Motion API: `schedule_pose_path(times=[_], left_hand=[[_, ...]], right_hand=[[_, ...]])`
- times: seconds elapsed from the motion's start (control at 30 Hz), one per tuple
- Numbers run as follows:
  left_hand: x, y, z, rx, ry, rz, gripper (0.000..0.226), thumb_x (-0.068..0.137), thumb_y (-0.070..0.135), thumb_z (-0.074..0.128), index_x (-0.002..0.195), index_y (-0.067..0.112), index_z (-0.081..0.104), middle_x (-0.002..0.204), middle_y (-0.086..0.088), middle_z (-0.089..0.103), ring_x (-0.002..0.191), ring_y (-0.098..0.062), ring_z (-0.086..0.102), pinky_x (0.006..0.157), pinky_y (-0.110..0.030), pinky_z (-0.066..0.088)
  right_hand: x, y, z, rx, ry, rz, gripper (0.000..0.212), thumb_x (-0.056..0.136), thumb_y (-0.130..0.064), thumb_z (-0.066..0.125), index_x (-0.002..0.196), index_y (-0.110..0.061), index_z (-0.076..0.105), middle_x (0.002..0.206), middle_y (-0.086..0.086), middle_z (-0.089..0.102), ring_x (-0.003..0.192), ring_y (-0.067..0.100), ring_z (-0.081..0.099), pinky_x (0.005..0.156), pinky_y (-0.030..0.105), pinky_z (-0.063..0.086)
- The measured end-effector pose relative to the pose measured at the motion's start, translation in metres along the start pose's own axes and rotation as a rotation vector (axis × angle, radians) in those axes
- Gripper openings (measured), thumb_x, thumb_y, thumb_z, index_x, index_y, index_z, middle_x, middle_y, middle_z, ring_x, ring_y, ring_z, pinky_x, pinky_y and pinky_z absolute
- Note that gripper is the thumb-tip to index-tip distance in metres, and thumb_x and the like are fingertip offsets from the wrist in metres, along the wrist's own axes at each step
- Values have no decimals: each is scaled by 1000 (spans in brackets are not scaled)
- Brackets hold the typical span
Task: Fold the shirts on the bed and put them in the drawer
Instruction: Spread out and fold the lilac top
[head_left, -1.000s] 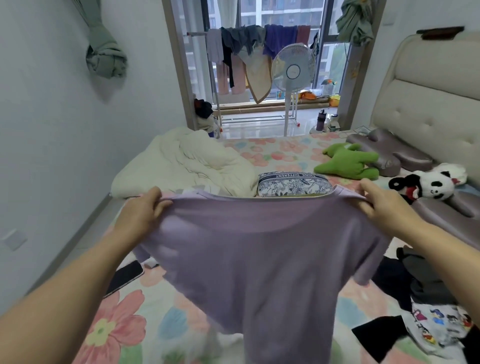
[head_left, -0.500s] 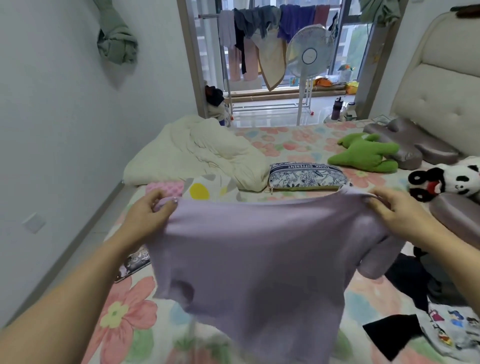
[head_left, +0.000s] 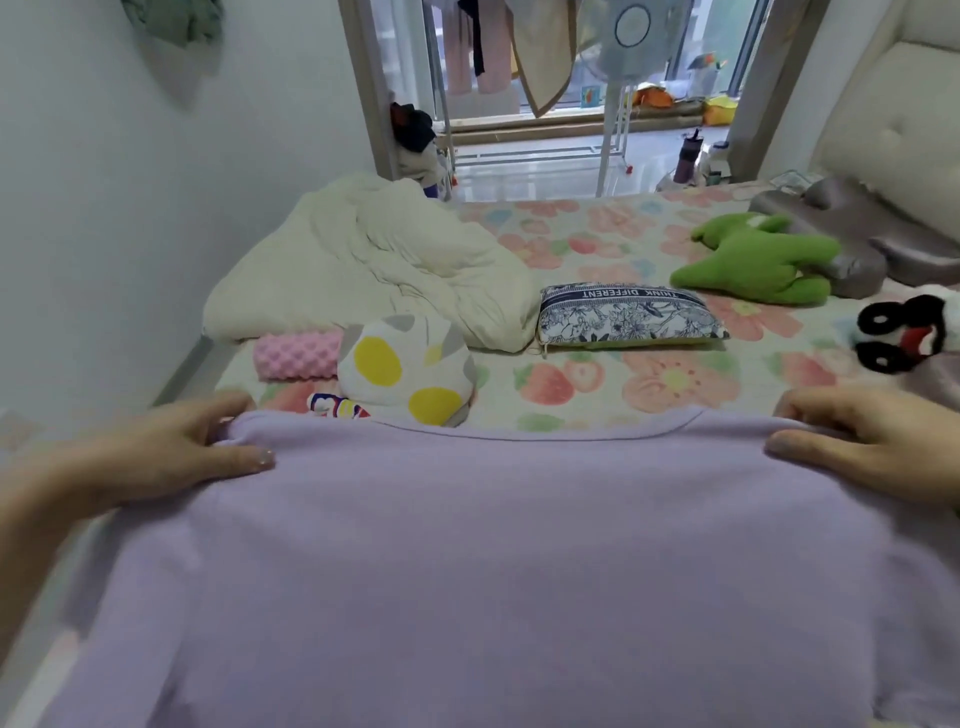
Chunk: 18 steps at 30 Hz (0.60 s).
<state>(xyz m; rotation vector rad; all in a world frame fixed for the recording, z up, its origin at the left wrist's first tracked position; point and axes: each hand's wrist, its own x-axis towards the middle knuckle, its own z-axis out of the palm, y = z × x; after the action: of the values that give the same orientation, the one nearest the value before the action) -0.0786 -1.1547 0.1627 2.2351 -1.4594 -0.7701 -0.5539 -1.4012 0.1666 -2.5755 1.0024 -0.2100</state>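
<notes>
Change: the lilac shirt (head_left: 493, 571), which hung in the air from both hands a second ago, has come down low and is spread wide with its collar pointing away from the person. It now fills the lower view.
Contact with bed: it seems to be settling onto the floral bed (head_left: 649, 384), though the view does not show whether it lies fully flat.
Left hand (head_left: 171, 452): grips the shirt's left shoulder, thumb on top and fingers curled over the edge.
Right hand (head_left: 872, 452): pinches the right shoulder in the same way.
Meaning for task: spreading looks nearly done, and judging by this, folding of this shirt can begin. Nothing is folded yet.
Drawer: not in view, so what it holds is unknown.
Printed pouch (head_left: 628, 317): lies on the bed beyond the collar, zipped, contents hidden.
Nearby: a spotted cushion (head_left: 410, 369) sits just past the shirt's top edge, close enough to snag the spread.
Other shirts: the heap seen earlier on the right is now out of frame.
</notes>
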Motion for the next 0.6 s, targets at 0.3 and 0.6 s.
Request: schedule_pose_path(times=[0.3, 0.6], left_hand=[[196, -115, 247, 319, 426, -217, 60, 84, 19, 63, 134, 1, 36, 117, -38, 48, 111, -48, 44, 86, -48, 36], [82, -195, 422, 182, 458, -318, 68, 81, 38, 47, 139, 4, 37, 133, -38, 34, 123, -51, 34, 102, -52, 29]], right_hand=[[147, 127, 285, -203, 78, 394, 39, 91, -35, 51, 128, -23, 46, 118, 21, 50, 108, 39, 47, 84, 47, 40], [25, 102, 480, -133, 162, 475, 62, 87, -46, 36, 143, -22, 33, 149, 28, 19, 137, 46, 17, 109, 57, 13]])
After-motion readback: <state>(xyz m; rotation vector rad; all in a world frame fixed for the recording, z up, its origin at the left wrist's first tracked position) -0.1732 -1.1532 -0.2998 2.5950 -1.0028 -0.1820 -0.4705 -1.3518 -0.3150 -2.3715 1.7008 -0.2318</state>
